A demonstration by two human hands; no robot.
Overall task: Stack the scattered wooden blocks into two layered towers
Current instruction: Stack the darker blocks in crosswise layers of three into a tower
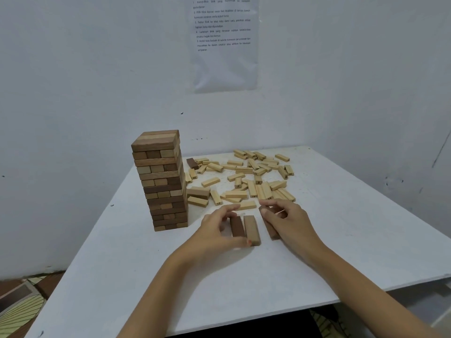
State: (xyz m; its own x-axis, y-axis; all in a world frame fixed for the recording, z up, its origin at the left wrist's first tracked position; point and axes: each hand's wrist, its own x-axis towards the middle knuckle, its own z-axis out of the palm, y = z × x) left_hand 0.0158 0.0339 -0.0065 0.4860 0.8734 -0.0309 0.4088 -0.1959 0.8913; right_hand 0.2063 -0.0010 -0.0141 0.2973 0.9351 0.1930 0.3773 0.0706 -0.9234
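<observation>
My left hand (219, 230) is curling round the dark block (237, 226), which is touching a tan block (252, 230) mid-desk (341, 240); my right hand (290, 223) is pinching a third block (269, 226) just beside them. The tower (161, 181) is standing near the left edge, with loose blocks (244, 176) crowding the far edge.

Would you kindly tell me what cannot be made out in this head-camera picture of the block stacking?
Head view, brown wooden block: mostly covered by the right hand gripping it.
Head view, dark brown wooden block: near end hidden by the left hand holding it.
Head view, printed paper sheet on the wall: text too small and blurred.
Head view, tall wooden block tower: far sides face away.
</observation>
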